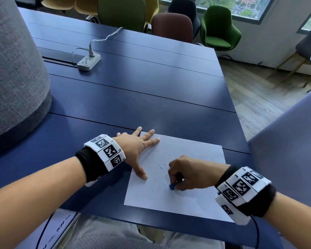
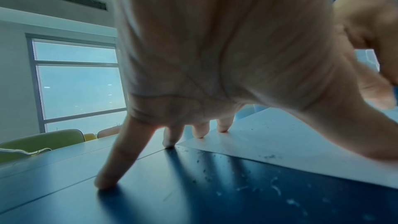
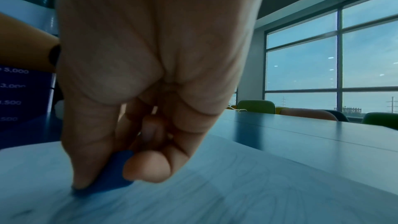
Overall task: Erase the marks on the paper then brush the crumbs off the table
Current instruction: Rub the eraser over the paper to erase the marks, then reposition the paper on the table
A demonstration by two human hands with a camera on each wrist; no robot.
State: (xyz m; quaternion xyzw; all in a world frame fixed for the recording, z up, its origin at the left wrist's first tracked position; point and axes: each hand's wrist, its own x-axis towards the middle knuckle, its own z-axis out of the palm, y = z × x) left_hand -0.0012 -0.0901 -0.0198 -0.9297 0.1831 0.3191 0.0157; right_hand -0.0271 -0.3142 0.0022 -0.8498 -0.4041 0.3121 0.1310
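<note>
A white sheet of paper [image 1: 187, 198] lies on the dark blue table [image 1: 133, 97] near its front edge. Small dark eraser crumbs [image 1: 160, 165] are scattered over the middle of the sheet, and more crumbs [image 2: 273, 188] lie on the table beside its left edge. My left hand [image 1: 138, 150] is spread flat, fingers straight, pressing the paper's left side and far corner. My right hand [image 1: 183, 175] pinches a small blue eraser [image 1: 172, 186] between thumb and fingers, its tip down on the paper. In the right wrist view the eraser [image 3: 112, 176] touches the blurred sheet [image 3: 237, 193].
A white power strip [image 1: 88, 61] with a plugged-in cable sits at the table's far left. A grey felt-covered curved partition [image 1: 13, 72] stands at the left. Several chairs [image 1: 217, 29] line the far side. The table's right edge [image 1: 230, 97] drops to a wooden floor.
</note>
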